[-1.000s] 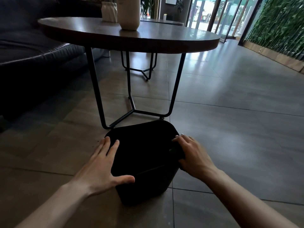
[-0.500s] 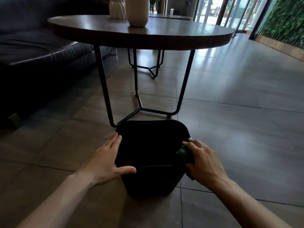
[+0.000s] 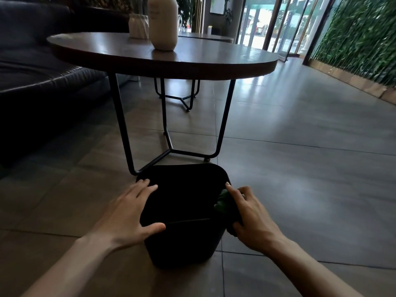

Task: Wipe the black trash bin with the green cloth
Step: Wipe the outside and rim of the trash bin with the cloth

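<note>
The black bin (image 3: pixel 184 224) stands on the tiled floor (image 3: pixel 300 168) right in front of me, just this side of the bent metal legs (image 3: pixel 171 146) of the round counter (image 3: pixel 162 58). My left hand (image 3: pixel 128 213) lies flat on the bin's left side, fingers (image 3: pixel 143 185) straight and spread wide along the upper edge, the thumb (image 3: pixel 154 229) stretched out across the near face; it holds nothing and only presses against the bin. My right hand (image 3: pixel 248 217) is at the bin's right side, fingers curled round the green cloth (image 3: pixel 222 202), which is bunched into a small wad between my palm and the bin wall. Only a bit of the cloth shows, just inside my index finger, and it touches the bin near the upper right corner. My index finger points forward along the rim there. The bin looks very dark all over, so I cannot tell whether its top is open or covered; a thin line runs across its near face. On the counter stand a tall pale vase (image 3: pixel 163 22) and, behind it, a smaller white ribbed holder (image 3: pixel 138 25). A dark sofa (image 3: pixel 38 67) fills the left side, a second counter (image 3: pixel 205 37) sits farther back, and a green plant wall (image 3: pixel 360 37) runs along the right beside glass doors (image 3: pixel 272 22).
</note>
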Motion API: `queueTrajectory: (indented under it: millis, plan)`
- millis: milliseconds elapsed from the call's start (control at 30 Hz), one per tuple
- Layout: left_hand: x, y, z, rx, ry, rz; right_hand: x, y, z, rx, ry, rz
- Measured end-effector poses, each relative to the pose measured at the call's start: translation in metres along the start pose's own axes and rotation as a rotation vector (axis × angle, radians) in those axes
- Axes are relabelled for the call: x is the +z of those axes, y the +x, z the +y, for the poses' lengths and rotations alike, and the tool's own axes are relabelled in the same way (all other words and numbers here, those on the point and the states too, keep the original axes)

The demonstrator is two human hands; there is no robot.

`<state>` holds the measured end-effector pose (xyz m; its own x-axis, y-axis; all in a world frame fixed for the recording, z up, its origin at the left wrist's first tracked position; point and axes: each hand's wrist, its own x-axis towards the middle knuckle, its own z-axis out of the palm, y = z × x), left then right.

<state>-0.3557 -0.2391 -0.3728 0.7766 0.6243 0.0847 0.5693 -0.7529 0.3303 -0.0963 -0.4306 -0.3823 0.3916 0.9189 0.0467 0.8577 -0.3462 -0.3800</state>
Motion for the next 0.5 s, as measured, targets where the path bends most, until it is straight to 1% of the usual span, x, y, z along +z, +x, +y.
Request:
queueTrajectory:
  millis: [33, 100, 200, 300, 400, 500]
  plan:
    - [0.0, 0.003, 0.012, 0.065, -0.025, 0.043, -0.001, -0.001, 0.0, 0.009, 0.017, 0.021]
    - [0.003, 0.011, 0.043, 0.165, -0.102, 0.069, -0.004, -0.003, -0.001, 0.043, 0.08, 0.07]
    - [0.021, 0.022, 0.095, 0.261, -0.117, 0.027, -0.007, -0.005, 0.001, 0.098, 0.122, 0.127]
    - [0.042, 0.035, 0.129, 0.263, -0.11, -0.017, -0.006, -0.006, 0.005, 0.09, 0.14, 0.177]
    - [0.054, 0.045, 0.148, 0.24, -0.137, -0.075, -0.002, -0.008, 0.01, 0.094, 0.248, 0.206]
    - [0.062, 0.049, 0.151, 0.247, -0.183, -0.045, -0.001, -0.01, 0.018, 0.103, 0.351, 0.202]
